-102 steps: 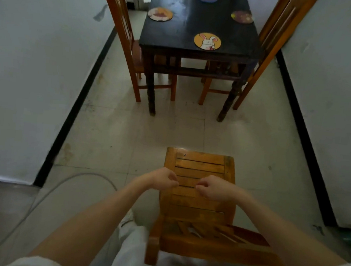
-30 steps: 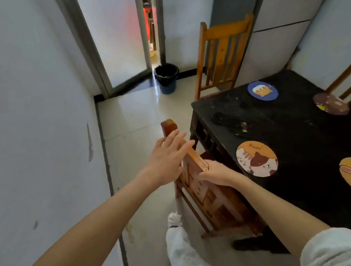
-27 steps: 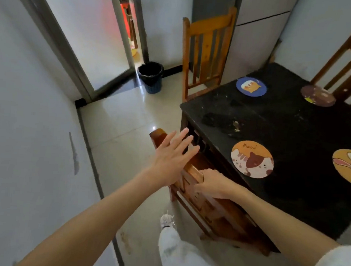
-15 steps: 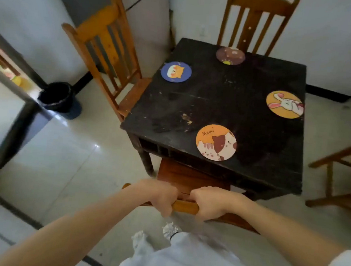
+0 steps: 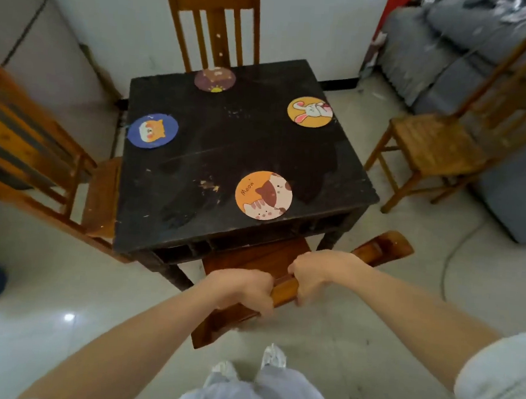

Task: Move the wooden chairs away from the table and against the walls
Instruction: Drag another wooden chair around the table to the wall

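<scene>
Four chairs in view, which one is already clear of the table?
The chair at right, standing apart by the grey sofa. The other three have seats tucked under the table.

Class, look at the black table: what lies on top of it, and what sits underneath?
Four round cartoon coasters lie on the black table. Underneath, the gripped chair's seat shows partly; its legs are hidden.

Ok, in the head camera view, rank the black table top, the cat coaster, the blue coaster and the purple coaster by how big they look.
1. black table top, by far the largest.
2. cat coaster.
3. blue coaster.
4. purple coaster.
The coasters may well be the same size: the smaller-looking ones lie farther from the camera.
</scene>
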